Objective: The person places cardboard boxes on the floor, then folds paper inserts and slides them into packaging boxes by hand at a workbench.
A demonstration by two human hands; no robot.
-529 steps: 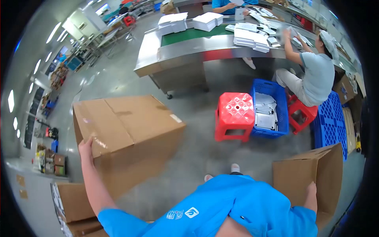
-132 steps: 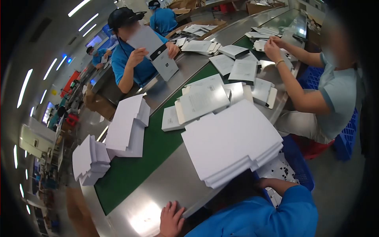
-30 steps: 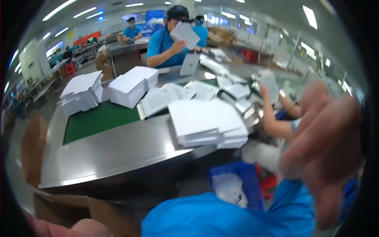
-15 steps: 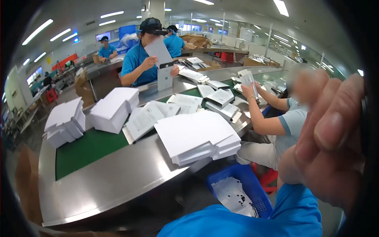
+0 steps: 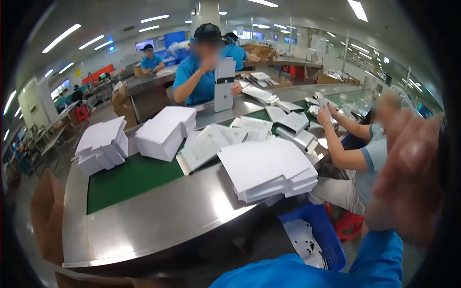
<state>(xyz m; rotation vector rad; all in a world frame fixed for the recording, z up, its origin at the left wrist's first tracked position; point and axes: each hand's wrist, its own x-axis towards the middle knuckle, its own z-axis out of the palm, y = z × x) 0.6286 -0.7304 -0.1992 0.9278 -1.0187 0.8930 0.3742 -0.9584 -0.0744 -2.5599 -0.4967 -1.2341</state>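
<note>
Close to the camera at the right edge is my right hand (image 5: 408, 182), raised on a blue sleeve (image 5: 382, 254). Motion smears its fingers, so whether they grip anything cannot be made out. No part of my left hand shows. On the steel edge in front of me lies a stack of white flat cartons (image 5: 266, 165). Behind it, printed cartons (image 5: 206, 146) lie loosely on the green belt (image 5: 139, 180). Two further white stacks stand to the left, one nearer the middle (image 5: 165, 132) and one at the far left (image 5: 102, 144).
Across the belt a co-worker (image 5: 199, 79) holds a long white-grey carton (image 5: 224, 86) upright. Another person (image 5: 353, 149) sits at right, handling a carton. Below the steel edge (image 5: 158, 225) sits a blue basket (image 5: 331, 240) with white pieces; a brown carton (image 5: 48, 216) stands left.
My view has turned left, so the scene sits further right. My right hand is lower in view and more blurred. The co-worker opposite has raised one hand to the face.
</note>
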